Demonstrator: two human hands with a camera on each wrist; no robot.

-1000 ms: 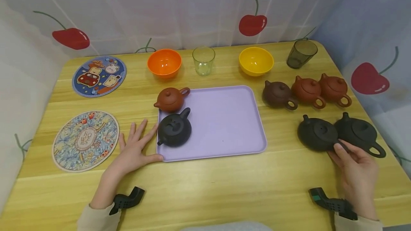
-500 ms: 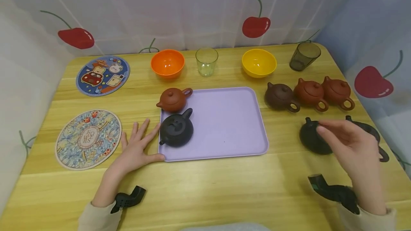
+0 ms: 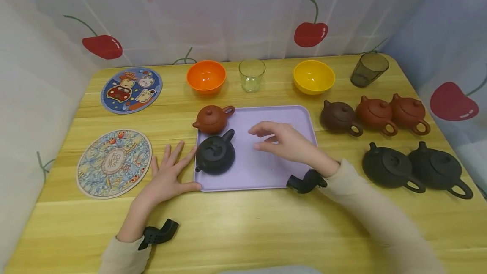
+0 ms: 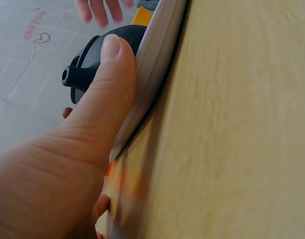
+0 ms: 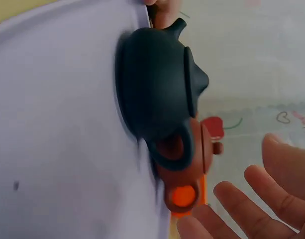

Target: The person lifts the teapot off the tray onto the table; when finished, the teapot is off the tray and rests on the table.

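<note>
A lilac tray (image 3: 262,174) lies mid-table, bearing a black teapot (image 3: 215,156) and a small reddish-brown teapot (image 3: 211,122) at its left end. My left hand (image 3: 167,181) is spread at the tray's left edge; in the left wrist view its thumb (image 4: 107,94) lies along the rim beside the black teapot's spout. Over the tray, right of both pots, hovers my right hand (image 3: 285,141), its fingers relaxed and nothing between them. The right wrist view shows its fingers (image 5: 247,209) apart from the black teapot (image 5: 154,82) and its handle.
Two black teapots (image 3: 392,167) stand at right, below a dark brown teapot (image 3: 337,117) and two reddish-brown ones (image 3: 374,113). Along the back are an orange bowl (image 3: 206,78), green glass (image 3: 252,77), yellow bowl (image 3: 313,78) and grey glass (image 3: 368,71). Two round mats (image 3: 114,164) lie left.
My right hand has let go of a black teapot at the right, lifted off, and swung left over the tray. The left hand has stayed at the tray's edge.
</note>
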